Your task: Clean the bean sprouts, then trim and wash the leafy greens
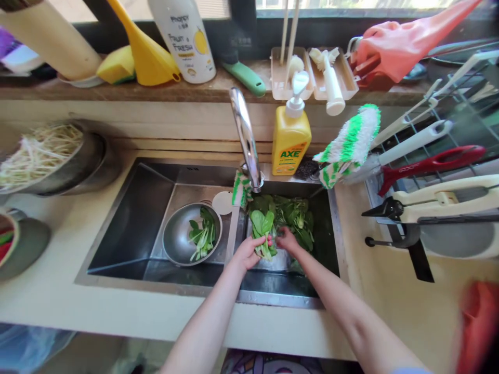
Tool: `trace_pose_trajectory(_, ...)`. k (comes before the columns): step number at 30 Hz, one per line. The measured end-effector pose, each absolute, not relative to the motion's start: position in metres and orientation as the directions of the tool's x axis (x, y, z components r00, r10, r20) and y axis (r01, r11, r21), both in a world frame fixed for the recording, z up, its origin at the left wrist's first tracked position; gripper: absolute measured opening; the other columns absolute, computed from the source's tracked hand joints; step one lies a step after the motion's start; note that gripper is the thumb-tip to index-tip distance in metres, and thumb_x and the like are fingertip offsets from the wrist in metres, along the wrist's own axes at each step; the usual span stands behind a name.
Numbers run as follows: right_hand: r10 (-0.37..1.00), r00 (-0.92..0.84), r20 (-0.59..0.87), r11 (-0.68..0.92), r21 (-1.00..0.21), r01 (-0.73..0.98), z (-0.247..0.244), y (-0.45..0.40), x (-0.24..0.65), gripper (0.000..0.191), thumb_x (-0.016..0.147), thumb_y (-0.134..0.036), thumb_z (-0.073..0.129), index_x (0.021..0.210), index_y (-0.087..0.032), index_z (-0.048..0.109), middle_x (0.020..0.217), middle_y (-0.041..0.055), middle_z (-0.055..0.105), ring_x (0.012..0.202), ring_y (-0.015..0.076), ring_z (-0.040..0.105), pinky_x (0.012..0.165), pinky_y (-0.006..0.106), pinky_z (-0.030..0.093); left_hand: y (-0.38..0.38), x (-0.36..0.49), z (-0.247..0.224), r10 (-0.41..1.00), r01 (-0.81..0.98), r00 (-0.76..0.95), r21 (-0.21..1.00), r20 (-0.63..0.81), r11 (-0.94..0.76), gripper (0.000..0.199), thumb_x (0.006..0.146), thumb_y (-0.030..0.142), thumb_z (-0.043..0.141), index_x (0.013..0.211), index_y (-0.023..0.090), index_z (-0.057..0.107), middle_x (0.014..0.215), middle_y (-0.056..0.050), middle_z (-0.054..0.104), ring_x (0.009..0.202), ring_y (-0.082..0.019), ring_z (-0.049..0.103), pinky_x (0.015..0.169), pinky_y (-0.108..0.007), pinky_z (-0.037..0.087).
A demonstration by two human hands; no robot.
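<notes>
Over the right basin of the sink, my left hand is closed on a small bunch of leafy greens. Just right of it, my right hand is low in the same basin with its fingers bent; whether they hold anything is too small to tell. More greens lie in the right basin behind and beside my hands. In the left basin a round metal bowl holds a few greens with pale stems.
A chrome faucet stands behind the basins, near a yellow soap bottle. Bean sprouts fill a bowl at the left. A dish rack with utensils is at the right, beside a green-and-white cloth.
</notes>
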State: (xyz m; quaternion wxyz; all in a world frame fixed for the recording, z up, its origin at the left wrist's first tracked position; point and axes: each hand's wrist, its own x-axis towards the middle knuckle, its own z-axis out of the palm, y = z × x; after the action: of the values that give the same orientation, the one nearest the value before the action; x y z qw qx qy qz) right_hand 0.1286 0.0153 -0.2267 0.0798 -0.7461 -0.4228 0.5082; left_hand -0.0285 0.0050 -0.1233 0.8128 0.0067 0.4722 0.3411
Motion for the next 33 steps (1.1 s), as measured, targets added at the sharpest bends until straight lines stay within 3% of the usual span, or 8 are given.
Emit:
trace_pose_trajectory(3, 0.702, 0.159, -0.695, -0.66, -0.55, 0.512, -0.218, 0.005, 0.135, 0.034, 0.066, -0.012, 0.059, 0.098, -0.018, 0.048, 0.064, -0.0018, 0.059, 0.062, 0.0143, 0.06, 0.057, 0.022, 0.043, 0.002, -0.055, -0.093, 0.6, -0.553, 0.299, 0.378, -0.742, 0.743, 0.015, 0.067, 0.007, 0.066, 0.081, 0.009, 0.061, 0.074, -0.006, 0.066, 0.061, -0.015, 0.063, 0.058, -0.027, 0.053)
trace_pose_trajectory(6, 0.631, 0.062, -0.773, -0.762, -0.603, 0.237, -0.202, -0.001, 0.129, 0.023, 0.068, -0.013, 0.057, 0.088, -0.019, 0.047, 0.06, -0.0042, 0.056, 0.053, 0.0121, 0.059, 0.051, 0.021, 0.045, 0.002, -0.101, -0.068, 0.667, -0.562, 0.221, 0.466, -0.712, 0.683, 0.017, 0.069, 0.009, 0.065, 0.085, 0.01, 0.061, 0.076, -0.006, 0.066, 0.064, -0.015, 0.063, 0.061, -0.029, 0.053)
trace_pose_trajectory(9, 0.551, -0.072, -0.831, -0.834, -0.549, -0.052, -0.186, -0.004, 0.12, 0.023, 0.068, -0.011, 0.056, 0.087, -0.02, 0.047, 0.059, -0.0044, 0.057, 0.054, 0.0121, 0.061, 0.054, 0.023, 0.049, 0.003, -0.144, -0.054, 0.727, -0.606, 0.117, 0.531, -0.677, 0.592, 0.019, 0.07, 0.008, 0.061, 0.089, 0.011, 0.061, 0.078, -0.005, 0.067, 0.067, -0.016, 0.064, 0.066, -0.032, 0.053)
trace_pose_trajectory(12, 0.515, -0.14, -0.845, -0.855, -0.494, -0.159, -0.174, -0.007, 0.116, 0.025, 0.066, -0.008, 0.057, 0.087, -0.019, 0.05, 0.059, -0.0041, 0.058, 0.057, 0.0113, 0.062, 0.058, 0.022, 0.051, 0.004, -0.162, -0.05, 0.76, -0.672, 0.104, 0.518, -0.641, 0.529, 0.03, 0.072, 0.01, 0.057, 0.102, 0.014, 0.058, 0.08, -0.004, 0.069, 0.073, -0.018, 0.066, 0.076, -0.038, 0.051)
trace_pose_trajectory(19, 0.563, -0.102, -0.82, -0.824, -0.55, -0.134, -0.168, -0.014, 0.126, 0.025, 0.062, -0.008, 0.055, 0.083, -0.02, 0.052, 0.059, -0.0054, 0.057, 0.054, 0.0093, 0.06, 0.054, 0.019, 0.048, 0.004, -0.162, -0.054, 0.768, -0.742, 0.194, 0.421, -0.611, 0.522, 0.044, 0.065, 0.012, 0.052, 0.109, 0.018, 0.056, 0.081, -0.003, 0.069, 0.077, -0.022, 0.066, 0.084, -0.047, 0.046)
trace_pose_trajectory(25, 0.57, -0.133, -0.811, -0.822, -0.565, -0.079, -0.162, -0.015, 0.128, 0.021, 0.063, -0.015, 0.058, 0.083, -0.021, 0.053, 0.065, -0.0029, 0.058, 0.059, 0.0098, 0.061, 0.058, 0.02, 0.049, 0.007, -0.198, -0.061, 0.711, -0.67, -0.075, 0.563, -0.7, 0.483, 0.029, 0.065, 0.008, 0.052, 0.092, 0.014, 0.062, 0.077, -0.005, 0.068, 0.073, -0.02, 0.065, 0.083, -0.045, 0.048)
trace_pose_trajectory(29, 0.591, -0.119, -0.798, -0.805, -0.592, -0.028, -0.163, -0.012, 0.123, 0.02, 0.065, -0.014, 0.055, 0.084, -0.02, 0.053, 0.062, -0.003, 0.057, 0.055, 0.0095, 0.059, 0.053, 0.019, 0.047, 0.009, -0.208, -0.069, 0.707, -0.621, -0.187, 0.64, -0.682, 0.454, 0.015, 0.065, 0.011, 0.061, 0.08, 0.012, 0.062, 0.071, -0.004, 0.067, 0.066, -0.017, 0.065, 0.075, -0.038, 0.052)
trace_pose_trajectory(33, 0.58, -0.032, -0.814, -0.813, -0.581, 0.05, -0.174, -0.014, 0.128, 0.018, 0.063, -0.009, 0.056, 0.078, -0.018, 0.05, 0.055, -0.0051, 0.053, 0.046, 0.0074, 0.053, 0.045, 0.017, 0.042, 0.017, -0.216, -0.091, 0.69, -0.551, -0.307, 0.713, -0.656, 0.434, 0.025, 0.056, 0.009, 0.07, 0.08, 0.011, 0.062, 0.066, -0.004, 0.067, 0.064, -0.018, 0.065, 0.073, -0.036, 0.052)
